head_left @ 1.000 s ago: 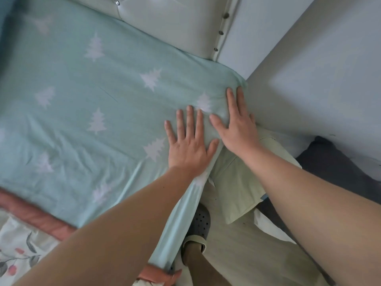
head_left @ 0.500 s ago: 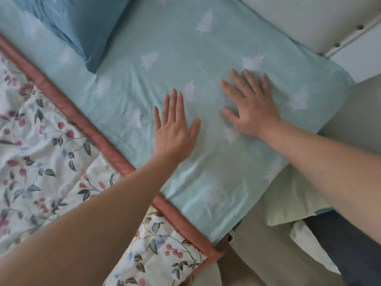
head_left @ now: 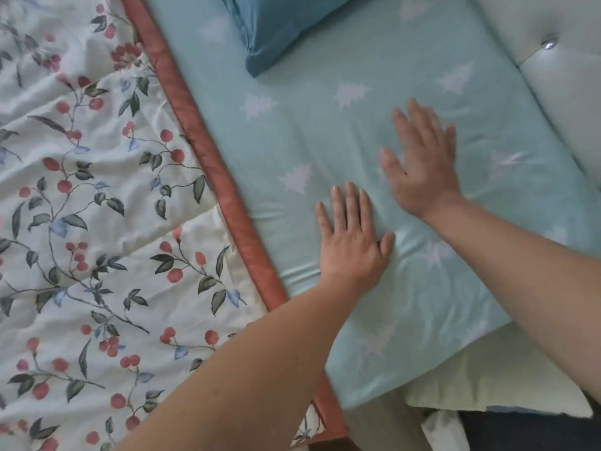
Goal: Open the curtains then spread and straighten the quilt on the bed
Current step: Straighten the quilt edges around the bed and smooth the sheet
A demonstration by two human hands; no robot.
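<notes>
Both hands lie flat, fingers straight, on the pale green sheet point(head_left: 325, 131) near the head of the bed; neither has a grip on anything, the left hand point(head_left: 353, 242) pressing just beside a few creases, the right hand point(head_left: 422, 164) a little further toward the padded headboard point(head_left: 559, 92) and somewhat blurred. The step in hand looks like smoothing the bedding in the straightening part of the task; no curtains are in view. The quilt point(head_left: 97, 222), floral with a rust-red border point(head_left: 208, 148), is spread over the left of the bed, its bound edge running diagonally just beside the left hand, not touching it. The next move probably calls for pinching that border and drawing it taut and square. A blue pillow point(head_left: 279, 27) sits near the top edge; the bed's side edge falls away under the right forearm, so open room lies between border and headboard.
</notes>
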